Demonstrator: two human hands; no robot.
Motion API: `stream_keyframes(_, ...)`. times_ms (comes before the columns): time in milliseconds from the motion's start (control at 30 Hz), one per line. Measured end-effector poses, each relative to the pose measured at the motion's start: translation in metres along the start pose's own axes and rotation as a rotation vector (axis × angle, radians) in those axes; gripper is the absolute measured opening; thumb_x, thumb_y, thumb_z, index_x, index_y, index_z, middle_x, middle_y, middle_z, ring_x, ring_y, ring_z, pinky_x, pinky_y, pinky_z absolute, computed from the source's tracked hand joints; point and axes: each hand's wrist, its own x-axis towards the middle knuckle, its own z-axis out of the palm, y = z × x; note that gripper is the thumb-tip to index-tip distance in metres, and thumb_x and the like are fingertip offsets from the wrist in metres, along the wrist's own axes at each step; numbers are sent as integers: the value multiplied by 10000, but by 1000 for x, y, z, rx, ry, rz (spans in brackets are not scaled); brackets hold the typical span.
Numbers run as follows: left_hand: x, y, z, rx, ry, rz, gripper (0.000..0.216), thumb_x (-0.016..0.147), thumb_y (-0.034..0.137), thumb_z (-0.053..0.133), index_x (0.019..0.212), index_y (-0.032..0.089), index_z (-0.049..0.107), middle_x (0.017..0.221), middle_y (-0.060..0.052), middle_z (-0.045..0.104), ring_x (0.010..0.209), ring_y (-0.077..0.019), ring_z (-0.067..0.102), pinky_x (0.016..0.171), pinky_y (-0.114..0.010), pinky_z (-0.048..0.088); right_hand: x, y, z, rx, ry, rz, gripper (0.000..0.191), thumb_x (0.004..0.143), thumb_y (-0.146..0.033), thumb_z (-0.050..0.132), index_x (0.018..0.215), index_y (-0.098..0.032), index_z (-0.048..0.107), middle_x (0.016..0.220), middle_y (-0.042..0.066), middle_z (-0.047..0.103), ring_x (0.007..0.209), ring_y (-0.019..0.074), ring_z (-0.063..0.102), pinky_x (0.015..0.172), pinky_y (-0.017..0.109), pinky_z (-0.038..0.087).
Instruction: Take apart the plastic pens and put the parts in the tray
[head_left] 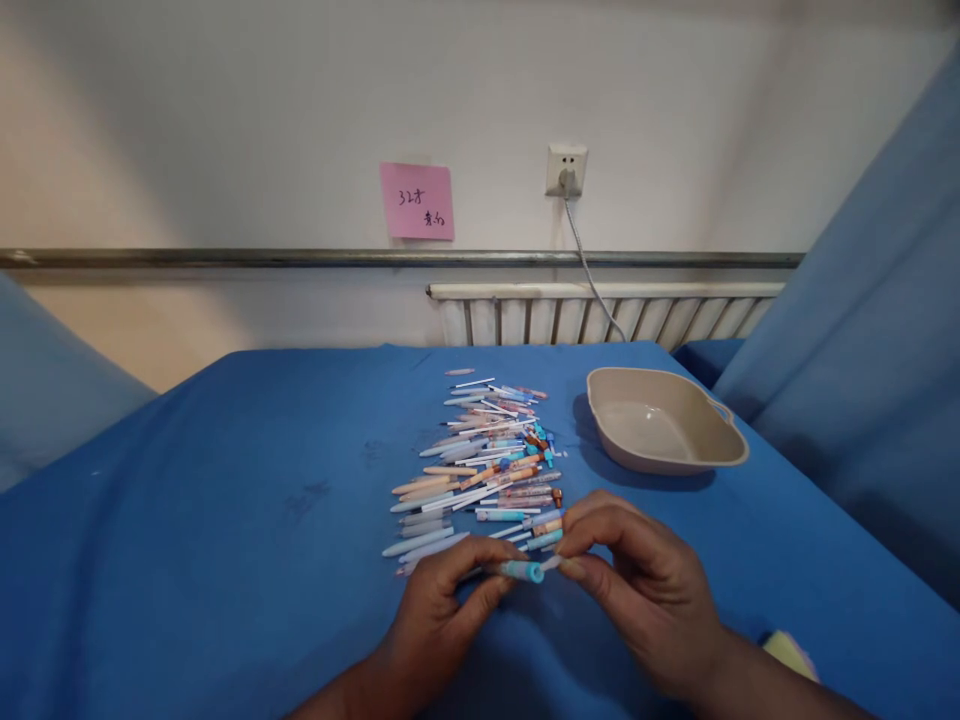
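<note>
My left hand (442,610) pinches a light blue pen barrel (521,571) between thumb and fingers, just above the blue table cover. My right hand (637,580) is closed on the thin white refill tip (553,563) that sticks out of the barrel's right end. Both hands meet at the near middle of the table. Just beyond them lies a pile of pen parts (487,460): several pastel barrels, white refills, orange and blue caps.
A beige shallow dish (705,455) sits at the right behind my right hand. The blue table cover (225,520) spans the view. A pink note (417,201), a wall socket (566,170) with cable, and a radiator (600,315) are behind.
</note>
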Motion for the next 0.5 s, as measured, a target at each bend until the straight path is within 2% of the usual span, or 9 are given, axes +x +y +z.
stream_keyframes(300, 0, -1, 0, 9, 20, -24, 78, 816, 224, 630, 864, 212, 691, 831, -8, 709, 782, -170, 650, 724, -222, 479, 2, -3, -1, -169, -77, -108, 122, 869, -124, 588, 925, -226, 624, 788, 25, 654, 752, 158, 615, 675, 282, 488)
stream_keyframes(500, 0, -5, 0, 44, 55, -41, 70, 802, 250, 638, 814, 195, 680, 713, 11, 630, 687, -147, 577, 656, -218, 432, 5, -2, -8, -287, -104, -133, 148, 872, -92, 551, 935, -213, 608, 809, 33, 654, 763, 162, 613, 680, 284, 480)
